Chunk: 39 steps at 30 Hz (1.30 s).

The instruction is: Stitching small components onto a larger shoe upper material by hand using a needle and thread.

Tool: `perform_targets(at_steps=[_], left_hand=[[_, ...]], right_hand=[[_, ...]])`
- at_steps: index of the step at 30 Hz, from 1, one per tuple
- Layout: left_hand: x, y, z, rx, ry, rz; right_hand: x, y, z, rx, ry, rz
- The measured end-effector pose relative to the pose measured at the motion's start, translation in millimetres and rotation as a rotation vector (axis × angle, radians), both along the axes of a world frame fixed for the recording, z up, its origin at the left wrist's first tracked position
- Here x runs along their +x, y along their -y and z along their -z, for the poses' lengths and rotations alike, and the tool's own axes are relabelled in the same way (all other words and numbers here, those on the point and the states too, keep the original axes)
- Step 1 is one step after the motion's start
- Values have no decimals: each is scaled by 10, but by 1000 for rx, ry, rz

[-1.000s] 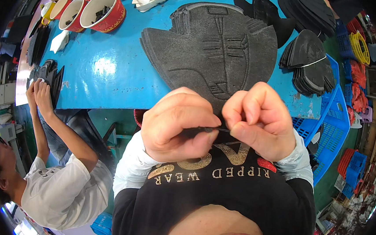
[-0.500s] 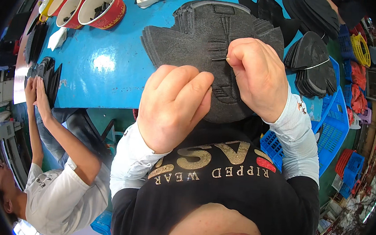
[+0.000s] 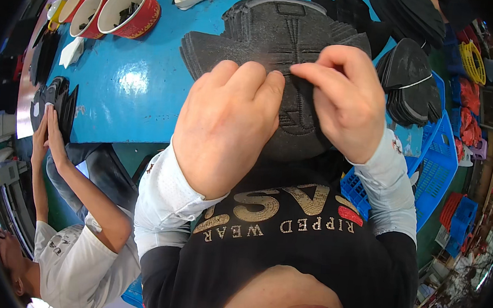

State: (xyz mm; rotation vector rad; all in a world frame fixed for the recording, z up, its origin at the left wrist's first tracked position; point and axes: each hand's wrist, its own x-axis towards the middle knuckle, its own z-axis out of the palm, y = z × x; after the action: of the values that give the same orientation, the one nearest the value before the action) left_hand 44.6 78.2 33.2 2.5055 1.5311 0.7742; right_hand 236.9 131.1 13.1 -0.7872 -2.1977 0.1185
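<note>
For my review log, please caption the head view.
Left hand and right hand over a stack of dark grey pieces on a blue table, red bowls at upper left.

The stacked grey pieces (image 3: 268,28) look matt and felt-like with ridged lines, the blue bench (image 3: 108,108) smooth and glossy, the red tubs (image 3: 145,17) like shiny coated paper, the crate (image 3: 441,160) plastic, the pale sleeves (image 3: 165,191) cloth, and the shirt (image 3: 285,252) matt black cloth with glittery lettering (image 3: 263,204).

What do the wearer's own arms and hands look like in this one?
Left hand and right hand are ungloved. Left sleeve and right sleeve are whitish, each with a small dark print; a black shirt covers the upper arms.
</note>
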Motion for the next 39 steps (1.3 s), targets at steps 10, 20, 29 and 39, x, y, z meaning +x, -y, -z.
perform_targets(at_steps=[10,20,29,39], left_hand=[[-31,-35,-24,66,-175,-3],[-87,23,156,226,58,-15],[-21,98,63,148,-144,-32],[-166,451,231,129,534,-198]], right_hand=[[-12,11,68,49,71,-31],[48,55,143,104,-79,80],[34,21,84,162,96,1],[222,692,-123,-136,166,-101]])
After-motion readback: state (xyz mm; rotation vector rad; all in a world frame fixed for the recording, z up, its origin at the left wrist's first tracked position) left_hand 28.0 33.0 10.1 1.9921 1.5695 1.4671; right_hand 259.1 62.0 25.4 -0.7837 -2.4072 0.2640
